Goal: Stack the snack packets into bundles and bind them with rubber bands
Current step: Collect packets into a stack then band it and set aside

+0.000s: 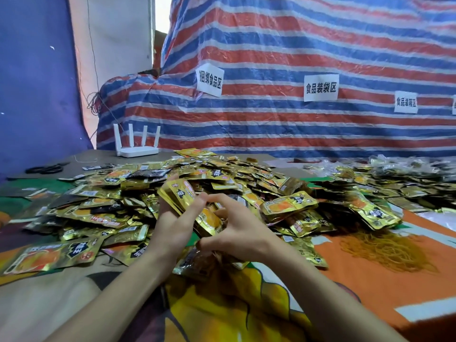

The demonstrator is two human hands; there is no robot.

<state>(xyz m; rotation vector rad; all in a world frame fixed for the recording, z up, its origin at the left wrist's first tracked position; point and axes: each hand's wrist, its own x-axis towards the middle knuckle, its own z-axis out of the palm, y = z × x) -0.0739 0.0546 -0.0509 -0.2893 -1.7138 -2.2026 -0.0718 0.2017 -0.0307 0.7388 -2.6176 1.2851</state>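
**Both hands on 1 stack of packets**

The left hand (172, 219) grips a stack of gold packets (181, 195), tilted above the big pile of loose packets (222, 172), with its fingers curled round the stack's far side. The right hand (238, 234) holds the stack's lower, near end between thumb and bent fingers, and its index fingertip touches the left fingers. Whether a band is on the stack cannot be told. A heap of rubber bands (385, 248) lies on the bright tablecloth (271, 304), right of the pile. Behind, a white router (135, 150) with 4 antennas stands before a striped tarp (296, 45).
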